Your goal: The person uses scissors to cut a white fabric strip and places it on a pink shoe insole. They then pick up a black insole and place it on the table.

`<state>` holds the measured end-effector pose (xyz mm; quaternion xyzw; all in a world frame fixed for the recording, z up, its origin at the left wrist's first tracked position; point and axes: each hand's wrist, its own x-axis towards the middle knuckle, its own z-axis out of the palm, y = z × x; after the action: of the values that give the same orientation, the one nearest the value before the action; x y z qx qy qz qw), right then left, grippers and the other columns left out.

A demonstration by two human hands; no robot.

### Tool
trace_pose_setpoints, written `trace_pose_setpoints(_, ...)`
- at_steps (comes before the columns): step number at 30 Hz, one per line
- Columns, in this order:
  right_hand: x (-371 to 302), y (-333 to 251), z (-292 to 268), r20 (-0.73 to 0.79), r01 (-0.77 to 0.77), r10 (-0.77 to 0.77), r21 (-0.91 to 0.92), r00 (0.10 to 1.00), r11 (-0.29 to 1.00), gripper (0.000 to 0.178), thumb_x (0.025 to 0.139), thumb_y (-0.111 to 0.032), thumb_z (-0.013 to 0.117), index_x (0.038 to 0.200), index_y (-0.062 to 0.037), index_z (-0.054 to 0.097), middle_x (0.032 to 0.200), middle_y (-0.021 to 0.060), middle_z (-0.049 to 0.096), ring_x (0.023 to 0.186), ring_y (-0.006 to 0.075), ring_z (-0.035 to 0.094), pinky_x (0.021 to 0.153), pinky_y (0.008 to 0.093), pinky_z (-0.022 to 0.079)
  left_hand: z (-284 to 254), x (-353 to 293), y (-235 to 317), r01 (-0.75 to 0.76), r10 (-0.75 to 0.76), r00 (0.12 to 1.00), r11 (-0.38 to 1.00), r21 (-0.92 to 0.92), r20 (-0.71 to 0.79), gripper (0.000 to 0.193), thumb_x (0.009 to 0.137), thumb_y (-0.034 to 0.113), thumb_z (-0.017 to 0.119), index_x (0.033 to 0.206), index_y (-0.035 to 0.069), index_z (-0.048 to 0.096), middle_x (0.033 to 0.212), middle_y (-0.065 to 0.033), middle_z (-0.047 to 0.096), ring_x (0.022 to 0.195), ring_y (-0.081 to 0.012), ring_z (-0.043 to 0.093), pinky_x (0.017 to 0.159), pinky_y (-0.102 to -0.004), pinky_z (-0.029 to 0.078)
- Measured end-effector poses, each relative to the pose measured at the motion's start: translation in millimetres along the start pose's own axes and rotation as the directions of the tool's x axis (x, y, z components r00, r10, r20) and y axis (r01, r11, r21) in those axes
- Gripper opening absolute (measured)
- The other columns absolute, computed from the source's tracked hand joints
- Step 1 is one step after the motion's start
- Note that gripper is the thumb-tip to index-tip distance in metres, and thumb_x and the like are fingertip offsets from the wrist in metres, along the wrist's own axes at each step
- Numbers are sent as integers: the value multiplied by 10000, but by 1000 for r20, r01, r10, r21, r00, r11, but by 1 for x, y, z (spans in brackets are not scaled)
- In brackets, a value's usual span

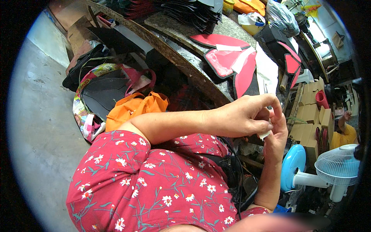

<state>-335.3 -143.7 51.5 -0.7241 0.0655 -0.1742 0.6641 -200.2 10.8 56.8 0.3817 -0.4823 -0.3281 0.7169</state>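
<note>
No word, number or sign can be read for certain. The multicoloured bag [78,105] at the left bears a busy print with letter-like shapes along its side, too small and bent to make out. Small dark marks show on the yellow can [228,7] at the top edge, on the surface's [164,24] far side; they are too blurred to tell as text.
</note>
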Motion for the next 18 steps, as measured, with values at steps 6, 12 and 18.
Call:
trace_pose_setpoints(6, 4, -16, -10, -66, -86, 92, 94, 994, 992, 121, 975, -151, 633, 1039, -56, 592, 890, 92, 678, 792, 152, 660, 741, 295, 540, -22, 13, -15, -24, 23, 999, 999, -31, -27, 212, 995, 141, 620, 1165, 42, 541, 732, 0, 601, 682, -59, 571, 580, -248, 467)
trace_pose_setpoints(12, 43, -49, -51, -146, -93, 79, -97, 986, 991, 232, 968, -165, 649, 1153, -26, 648, 744, -1, 576, 546, 42, 492, 513, 182, 411, -87, 50, -72, 29, 329, 944, -71, 997, -4, 499, 898, 435, 656, 1233, 70, 599, 1234, -191, 611, 1200, -339, 552, 1037, -492, 413)
trace_pose_setpoints(18, 96, -40, -54, -63, -52, 25, -491, 998, 870, 176, 958, -217, 687, 950, -42, 681, 676, -84, 497, 553, 2, 390, 490, 196, 271, -116, 9, -63, -83, 162, 983, -30, 996, 87, 448, 867, 443, 677, 1133, 85, 644, 1199, -133, 628, 1178, -316, 565, 1018, -461, 416)
